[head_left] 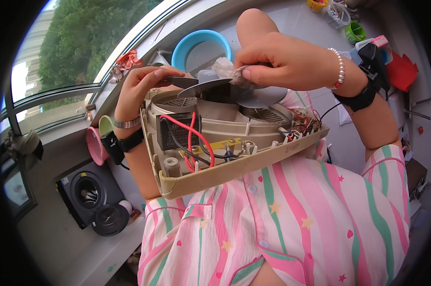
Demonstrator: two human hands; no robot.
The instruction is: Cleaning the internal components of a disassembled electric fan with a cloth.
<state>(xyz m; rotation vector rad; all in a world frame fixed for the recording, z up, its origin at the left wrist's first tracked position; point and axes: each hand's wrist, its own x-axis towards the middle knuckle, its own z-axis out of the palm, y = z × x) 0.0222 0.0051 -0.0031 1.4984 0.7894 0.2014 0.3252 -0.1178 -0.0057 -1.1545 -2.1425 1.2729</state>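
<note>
An opened beige plastic fan housing point(233, 175) rests tilted against my striped pyjama shirt. A grey fan impeller point(204, 87) with several blades sits above the round vents inside it. My left hand point(144, 80) pinches the outer end of a dark blade point(181, 81). In my right hand point(272, 64) is a crumpled white tissue point(224, 68), soiled grey in places, pressed at another blade's edge. Near the left corner of the housing sits a black capacitor point(177, 132). Red wires point(190, 128) and black ones run over a yellow strip point(219, 144). More thin wires point(303, 123) bunch at the right.
Beyond the housing stands a blue plastic basin point(176, 48) by the window ledge. A pink basin point(96, 144) lies at the left, near a dark washing machine point(111, 182) with its door open. Small tubs, including a green one point(355, 33), stand at the upper right.
</note>
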